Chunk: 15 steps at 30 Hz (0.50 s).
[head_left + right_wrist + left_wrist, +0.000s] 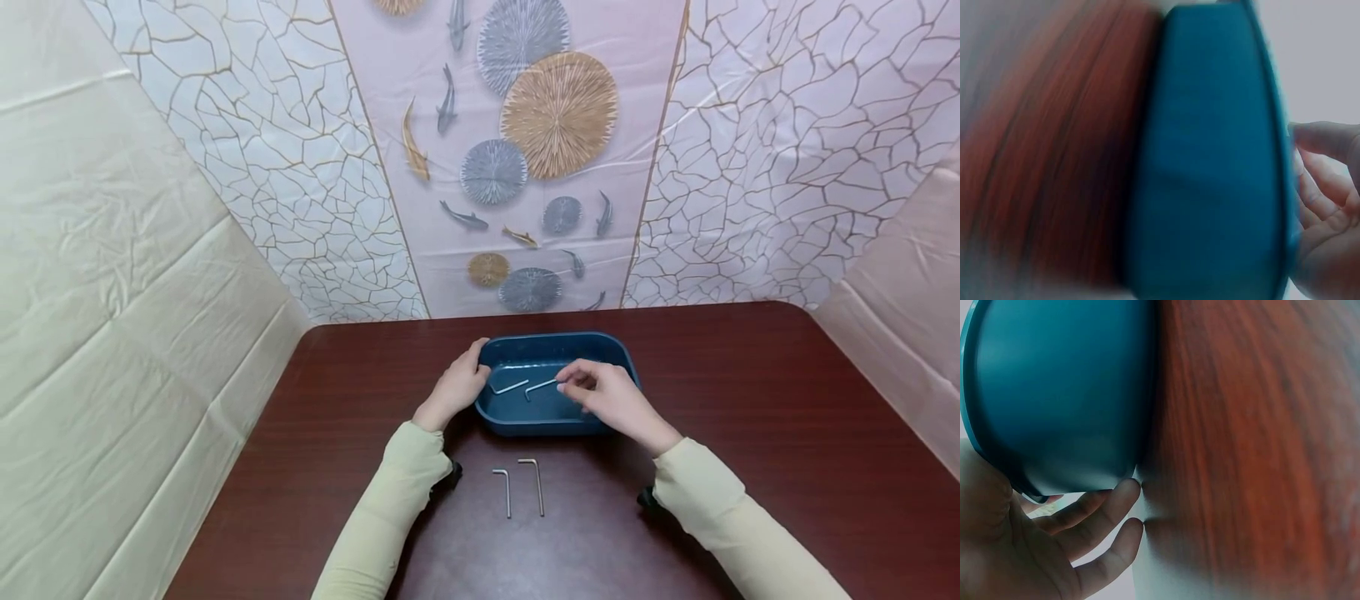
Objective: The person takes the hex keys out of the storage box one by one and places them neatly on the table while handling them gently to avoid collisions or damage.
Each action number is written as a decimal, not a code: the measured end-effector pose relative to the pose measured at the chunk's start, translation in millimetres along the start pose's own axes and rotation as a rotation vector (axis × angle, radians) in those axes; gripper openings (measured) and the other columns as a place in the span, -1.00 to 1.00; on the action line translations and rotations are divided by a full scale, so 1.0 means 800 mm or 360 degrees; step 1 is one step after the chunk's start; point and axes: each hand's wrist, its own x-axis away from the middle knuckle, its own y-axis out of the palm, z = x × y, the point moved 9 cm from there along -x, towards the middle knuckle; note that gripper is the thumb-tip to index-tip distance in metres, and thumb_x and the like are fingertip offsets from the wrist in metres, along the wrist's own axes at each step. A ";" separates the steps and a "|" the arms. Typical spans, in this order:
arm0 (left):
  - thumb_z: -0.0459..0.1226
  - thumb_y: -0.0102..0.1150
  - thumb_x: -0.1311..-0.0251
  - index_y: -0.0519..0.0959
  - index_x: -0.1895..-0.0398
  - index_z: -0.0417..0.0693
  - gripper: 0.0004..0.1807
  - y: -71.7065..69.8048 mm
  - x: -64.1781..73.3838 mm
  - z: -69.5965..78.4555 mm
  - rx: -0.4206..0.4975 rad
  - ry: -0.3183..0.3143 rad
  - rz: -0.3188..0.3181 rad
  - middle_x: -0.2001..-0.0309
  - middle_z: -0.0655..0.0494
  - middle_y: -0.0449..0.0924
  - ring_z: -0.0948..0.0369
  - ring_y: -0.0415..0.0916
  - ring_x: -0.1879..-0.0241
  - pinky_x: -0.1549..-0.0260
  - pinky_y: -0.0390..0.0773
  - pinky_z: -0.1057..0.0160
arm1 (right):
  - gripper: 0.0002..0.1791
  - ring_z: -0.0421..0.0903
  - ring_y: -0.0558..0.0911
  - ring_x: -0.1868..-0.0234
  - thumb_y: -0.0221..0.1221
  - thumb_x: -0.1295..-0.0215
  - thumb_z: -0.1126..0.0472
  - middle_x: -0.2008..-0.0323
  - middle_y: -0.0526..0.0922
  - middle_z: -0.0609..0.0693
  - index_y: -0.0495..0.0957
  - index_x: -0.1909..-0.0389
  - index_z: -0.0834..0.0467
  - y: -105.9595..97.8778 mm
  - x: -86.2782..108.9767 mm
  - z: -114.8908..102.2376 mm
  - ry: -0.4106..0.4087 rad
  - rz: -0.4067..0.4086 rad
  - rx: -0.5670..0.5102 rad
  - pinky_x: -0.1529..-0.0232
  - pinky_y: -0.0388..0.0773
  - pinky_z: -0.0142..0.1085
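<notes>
A dark blue oblong tray (551, 429) stands on the table. My left hand (459, 383) holds its left end, with the thumb over the rim and the fingers along the outside; the left wrist view shows the curved fingers (1100, 519) low by the wall. Over the tray's right half, my right hand (611, 396) pinches the long arm of a hex key (541, 385), its bent end pointing left. A second hex key (512, 387) lies inside the tray to the left. In the right wrist view the tray wall hides the pinched key.
Two more L-shaped hex keys, a shorter one (507, 493) and a longer one (539, 490), lie on the dark red wooden table (750, 400) in front of the tray. Patterned cloth (360, 167) hangs behind the table, and pale cloth walls (135, 333) flank it.
</notes>
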 end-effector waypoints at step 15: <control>-0.24 -0.18 -0.49 0.08 -0.60 -0.03 -0.37 0.000 0.001 0.002 0.0017 0.0019 -0.0001 -0.49 -0.04 0.24 0.03 0.42 -0.06 0.02 0.40 0.04 | -0.80 -0.11 0.61 0.26 0.24 -0.39 0.25 0.25 0.69 -0.04 0.69 0.04 0.22 0.020 -0.035 0.020 0.0030 -0.0076 0.0141 0.18 0.58 -0.18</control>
